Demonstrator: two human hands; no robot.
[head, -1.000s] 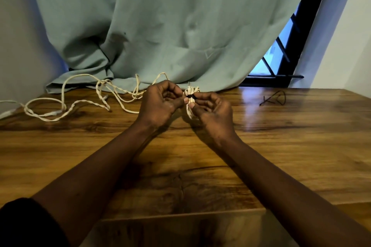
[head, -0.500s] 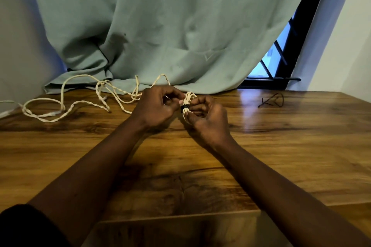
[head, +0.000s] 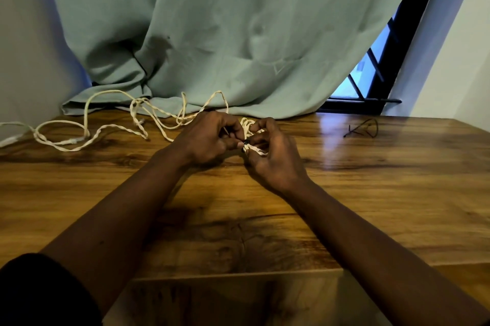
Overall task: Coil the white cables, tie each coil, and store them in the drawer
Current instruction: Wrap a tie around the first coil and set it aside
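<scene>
Pinching the white coil [head: 247, 125] between our left hand [head: 209, 137] and right hand [head: 274, 158], we are holding it over the table [head: 371, 193]. Loose white cable [head: 106, 127] is lying far left.

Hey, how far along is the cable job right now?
Done: one small coil is wound. In hand: the right hand holds it while the left hand pinches a black tie at its middle. Left: finishing that tie, coiling the loose cable sprawled far left on the table, tying it, perhaps with the spare tie on the right, and storing both in the drawer.
</scene>
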